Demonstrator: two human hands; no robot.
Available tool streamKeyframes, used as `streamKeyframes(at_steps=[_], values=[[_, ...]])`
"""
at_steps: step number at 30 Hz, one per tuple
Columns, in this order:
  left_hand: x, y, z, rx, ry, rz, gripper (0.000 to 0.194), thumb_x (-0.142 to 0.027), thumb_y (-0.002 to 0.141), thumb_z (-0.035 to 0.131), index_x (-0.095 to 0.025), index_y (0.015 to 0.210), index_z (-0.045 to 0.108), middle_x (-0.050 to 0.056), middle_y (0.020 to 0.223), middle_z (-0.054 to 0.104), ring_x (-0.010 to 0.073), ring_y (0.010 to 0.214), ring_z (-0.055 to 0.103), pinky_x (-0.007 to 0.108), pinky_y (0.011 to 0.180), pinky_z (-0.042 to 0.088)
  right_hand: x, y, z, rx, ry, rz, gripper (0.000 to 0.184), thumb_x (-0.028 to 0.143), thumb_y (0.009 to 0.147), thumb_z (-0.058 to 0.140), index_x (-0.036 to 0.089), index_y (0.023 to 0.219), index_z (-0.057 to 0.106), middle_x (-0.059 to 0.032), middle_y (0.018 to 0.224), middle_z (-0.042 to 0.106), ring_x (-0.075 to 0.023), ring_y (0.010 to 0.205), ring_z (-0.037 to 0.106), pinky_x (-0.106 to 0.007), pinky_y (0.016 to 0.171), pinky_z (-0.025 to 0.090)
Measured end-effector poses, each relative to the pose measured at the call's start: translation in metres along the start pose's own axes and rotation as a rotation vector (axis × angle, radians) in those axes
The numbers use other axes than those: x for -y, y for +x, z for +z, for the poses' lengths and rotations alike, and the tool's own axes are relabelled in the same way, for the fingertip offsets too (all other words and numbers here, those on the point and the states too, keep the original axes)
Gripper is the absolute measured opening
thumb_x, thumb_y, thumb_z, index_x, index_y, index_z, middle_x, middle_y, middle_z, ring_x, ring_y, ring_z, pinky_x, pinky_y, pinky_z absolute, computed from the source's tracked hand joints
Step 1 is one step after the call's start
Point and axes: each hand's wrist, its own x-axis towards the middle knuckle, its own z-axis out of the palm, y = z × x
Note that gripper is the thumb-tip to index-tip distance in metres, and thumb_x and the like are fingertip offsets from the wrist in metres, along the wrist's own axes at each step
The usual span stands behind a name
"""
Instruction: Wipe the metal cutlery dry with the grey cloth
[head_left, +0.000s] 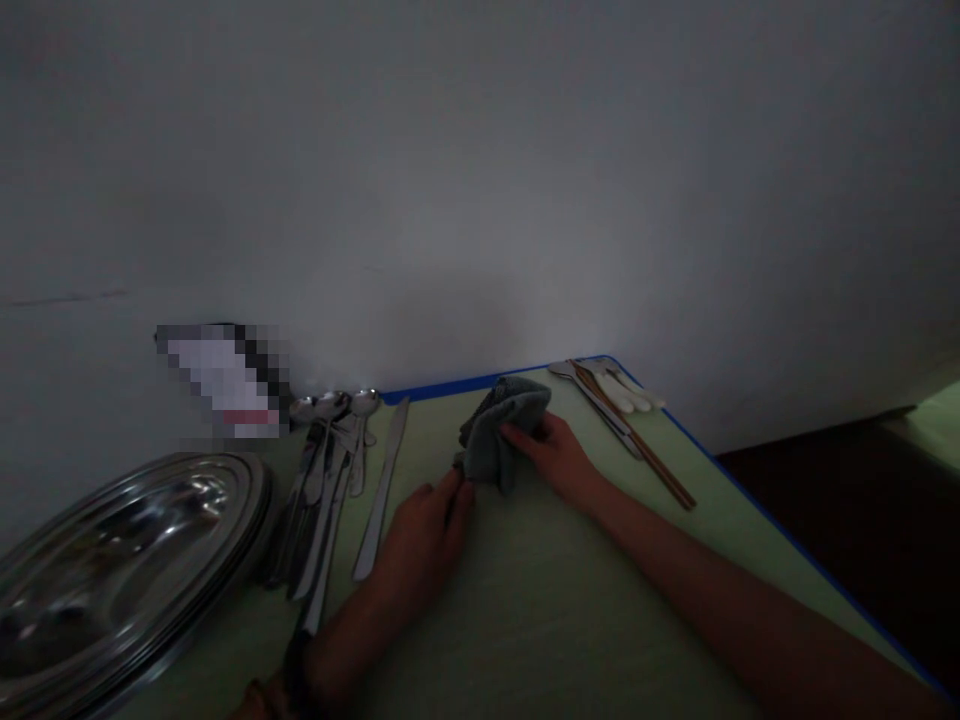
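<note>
A grey-green cloth [504, 435] is bunched up above the table's far half. My right hand [553, 455] grips it from the right, thumb and fingers pressed into the folds. At the cloth's lower left edge, my left hand [429, 522] has its fingers pinched together. What lies between those fingertips is too dark and small to make out, and any item inside the folds is hidden. Just left of my left hand lies a single table knife [381, 495]. Right of the cloth rest wooden chopsticks [661, 465] beside metal cutlery [604, 410].
Stacked oval steel trays [251, 480] stand at the left. Between them and the knife lies a heap of spoons [358, 440] and other cutlery. White-handled utensils [626, 392] sit near the far right corner. The green table [525, 610] has a blue edge and meets a wall [480, 200].
</note>
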Motion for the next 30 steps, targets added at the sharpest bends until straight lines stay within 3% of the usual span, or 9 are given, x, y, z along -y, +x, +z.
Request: streamKeyframes(at_steps=[7,11,15,19,25,30], values=[[-0.002,0.0,-0.003,0.018,-0.117,0.012,0.033,-0.035,0.09,0.027,-0.019,0.075,0.051,0.002,0.068,0.061,0.0175,0.065,0.058,0.025,0.058,0.038,-0.009,0.004,-0.004,0.049,0.14,0.072,0.022,0.035,0.068,0.064,0.018,0.082,0.065,-0.0026,0.087,0.068,-0.0184,0.085,0.06,-0.034,0.084,0.043],[-0.001,-0.001,-0.004,-0.001,-0.214,0.005,0.032,-0.035,0.09,0.028,-0.019,0.075,0.053,0.002,0.069,0.062,0.0171,0.063,0.059,0.025,0.06,0.039,-0.004,-0.003,0.009,0.082,0.432,0.185,0.02,0.03,0.063,0.069,0.02,0.08,0.065,-0.0016,0.084,0.068,-0.0179,0.085,0.061,-0.034,0.083,0.044],[0.001,0.0,-0.004,0.007,-0.258,0.03,0.029,-0.031,0.088,0.03,-0.019,0.081,0.056,0.004,0.075,0.065,0.0192,0.069,0.061,0.026,0.062,0.04,0.002,-0.014,0.024,0.085,0.517,0.228,0.022,0.024,0.06,0.071,0.02,0.08,0.065,-0.002,0.084,0.069,-0.0174,0.082,0.062,-0.033,0.082,0.045],[0.001,0.0,-0.002,0.009,-0.184,0.029,0.03,-0.031,0.089,0.03,-0.018,0.082,0.057,0.004,0.074,0.065,0.0194,0.069,0.061,0.026,0.06,0.039,-0.001,-0.011,0.025,-0.016,0.548,0.214,0.021,0.024,0.059,0.072,0.019,0.078,0.064,-0.002,0.082,0.069,-0.0174,0.084,0.062,-0.034,0.084,0.044],[-0.004,-0.003,-0.003,0.04,-0.118,0.022,0.032,-0.034,0.091,0.029,-0.019,0.084,0.057,0.003,0.074,0.063,0.0181,0.071,0.058,0.026,0.063,0.039,-0.012,0.0,0.014,-0.182,0.459,0.088,0.023,0.035,0.069,0.064,0.02,0.086,0.063,-0.0012,0.09,0.068,-0.0165,0.089,0.06,-0.033,0.084,0.044],[-0.004,-0.008,-0.003,0.102,-0.058,0.15,0.035,-0.034,0.091,0.028,-0.019,0.077,0.057,0.003,0.069,0.059,0.0177,0.07,0.054,0.027,0.064,0.039,-0.009,0.004,0.008,-0.38,0.513,0.098,0.026,0.037,0.066,0.066,0.021,0.086,0.061,-0.0002,0.087,0.068,-0.0178,0.088,0.06,-0.032,0.078,0.047]])
